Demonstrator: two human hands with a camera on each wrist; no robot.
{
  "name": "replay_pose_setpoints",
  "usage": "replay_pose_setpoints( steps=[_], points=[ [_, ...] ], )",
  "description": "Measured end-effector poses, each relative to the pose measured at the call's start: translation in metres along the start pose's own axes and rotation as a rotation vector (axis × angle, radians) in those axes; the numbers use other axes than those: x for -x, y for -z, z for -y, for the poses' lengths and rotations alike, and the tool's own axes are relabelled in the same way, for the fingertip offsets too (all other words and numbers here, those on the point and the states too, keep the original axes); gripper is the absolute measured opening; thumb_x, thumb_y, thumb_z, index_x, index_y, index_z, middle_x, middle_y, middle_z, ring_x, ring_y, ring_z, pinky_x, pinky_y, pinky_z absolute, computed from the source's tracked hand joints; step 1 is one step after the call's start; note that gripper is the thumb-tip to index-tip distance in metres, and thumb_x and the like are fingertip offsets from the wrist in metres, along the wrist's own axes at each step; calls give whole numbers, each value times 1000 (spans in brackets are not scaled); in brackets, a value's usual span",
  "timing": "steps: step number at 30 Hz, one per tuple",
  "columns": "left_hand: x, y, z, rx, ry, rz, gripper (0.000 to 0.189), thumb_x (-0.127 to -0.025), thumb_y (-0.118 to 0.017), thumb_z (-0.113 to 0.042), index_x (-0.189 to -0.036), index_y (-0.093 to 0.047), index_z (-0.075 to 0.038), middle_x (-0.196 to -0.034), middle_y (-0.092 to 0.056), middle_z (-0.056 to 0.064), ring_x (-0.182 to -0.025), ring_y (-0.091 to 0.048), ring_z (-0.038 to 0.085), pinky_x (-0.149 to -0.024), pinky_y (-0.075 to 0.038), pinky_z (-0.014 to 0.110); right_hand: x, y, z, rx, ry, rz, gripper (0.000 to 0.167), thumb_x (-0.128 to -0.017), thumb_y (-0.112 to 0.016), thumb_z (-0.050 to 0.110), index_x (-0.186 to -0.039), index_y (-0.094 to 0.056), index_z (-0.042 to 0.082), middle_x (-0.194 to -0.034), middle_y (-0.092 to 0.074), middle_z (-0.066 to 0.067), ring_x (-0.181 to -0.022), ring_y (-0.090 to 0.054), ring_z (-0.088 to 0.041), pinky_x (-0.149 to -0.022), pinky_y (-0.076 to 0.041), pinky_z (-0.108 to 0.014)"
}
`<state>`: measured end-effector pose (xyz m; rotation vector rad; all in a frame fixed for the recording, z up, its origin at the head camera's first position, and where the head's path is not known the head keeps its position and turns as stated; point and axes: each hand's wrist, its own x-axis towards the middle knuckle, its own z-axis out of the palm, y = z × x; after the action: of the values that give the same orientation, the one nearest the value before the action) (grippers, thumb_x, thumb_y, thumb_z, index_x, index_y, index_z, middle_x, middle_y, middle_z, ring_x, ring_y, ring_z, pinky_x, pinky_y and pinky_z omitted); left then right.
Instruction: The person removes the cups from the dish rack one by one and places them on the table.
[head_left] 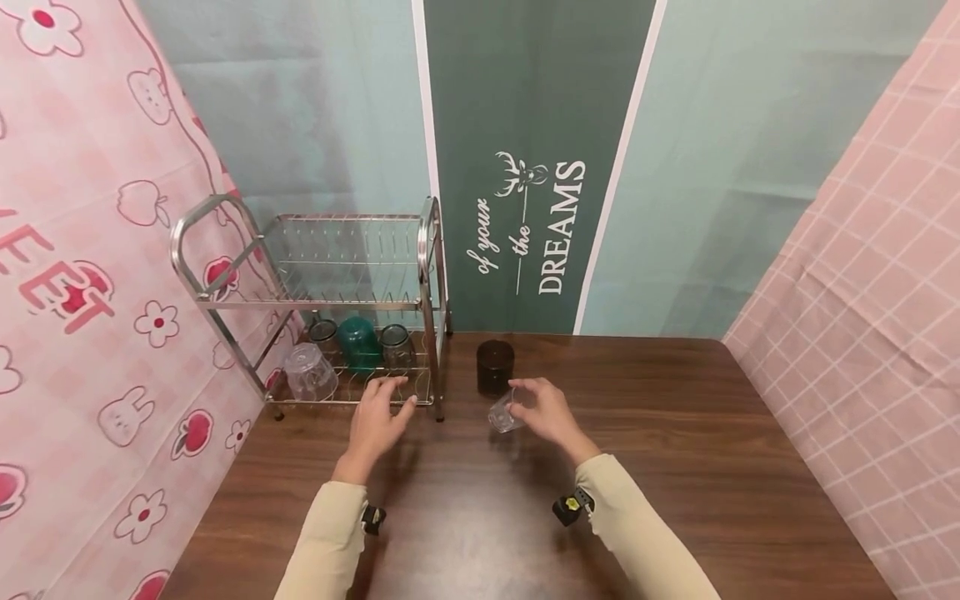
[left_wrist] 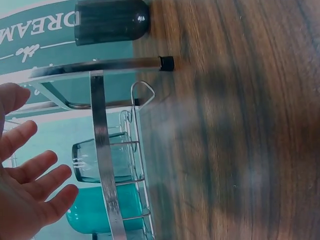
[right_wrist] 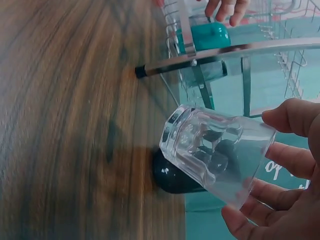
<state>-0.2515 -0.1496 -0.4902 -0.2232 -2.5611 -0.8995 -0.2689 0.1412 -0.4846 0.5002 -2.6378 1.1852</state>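
My right hand (head_left: pixel 546 412) pinches a clear drinking glass (right_wrist: pixel 215 152) near its rim, thumb on one side and fingers on the other. The glass tilts, its thick base toward the table and close over it. Just behind stands a dark, nearly black cup (head_left: pixel 495 367) on the tabletop. My left hand (head_left: pixel 380 421) holds nothing; its fingers are spread and relaxed in front of the metal rack (head_left: pixel 315 305). On the rack's lower shelf, a teal cup (head_left: pixel 360 343), a clear cup (head_left: pixel 310 373) and grey-tinted glasses (head_left: pixel 397 347) sit upside down.
The rack's upper tier of wire slots (head_left: pixel 345 258) rises above the cups, and its front right foot (head_left: pixel 440 417) is near my left hand. A brown wooden table (head_left: pixel 637 450) lies under everything. Printed cloths (head_left: pixel 847 250) hang at the back and both sides.
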Motion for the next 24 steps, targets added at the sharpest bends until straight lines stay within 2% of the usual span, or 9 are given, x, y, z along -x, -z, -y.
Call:
replay_pose_setpoints(
  steps=[6,12,18,24],
  points=[
    [-10,-3,7,-35,-17,-27,37,-84,-66,-25,-116,-62,-7,-109,-53,17,-96,-55,35,-75,-44,50,-7,4,-4,107,13,51,39,-74,-73,12,-111,-67,3,-106,-61,-17,-102,-54,-35,-89,-37,-50],
    [-19,-4,10,-67,-15,-41,35,-84,-65,-25,-115,-62,-7,-110,-53,17,-94,-53,36,-73,-43,50,-14,6,-10,194,17,80,41,-74,-73,15,-112,-67,3,-107,-58,-20,-99,-52,-39,-86,-40,-49],
    [-28,-5,13,-108,-26,-23,38,-85,-66,-23,-118,-60,-5,-111,-52,20,-96,-52,38,-77,-41,52,-22,10,-16,252,9,82,42,-73,-72,16,-113,-67,3,-110,-57,-21,-101,-51,-41,-85,-41,-50],
    [-38,-4,14,-129,3,-5,38,-86,-64,-24,-120,-59,-7,-115,-49,20,-101,-49,38,-81,-39,53,-31,13,-22,287,-21,79,43,-72,-74,18,-112,-67,5,-112,-57,-22,-102,-50,-42,-86,-42,-49]
  ],
)
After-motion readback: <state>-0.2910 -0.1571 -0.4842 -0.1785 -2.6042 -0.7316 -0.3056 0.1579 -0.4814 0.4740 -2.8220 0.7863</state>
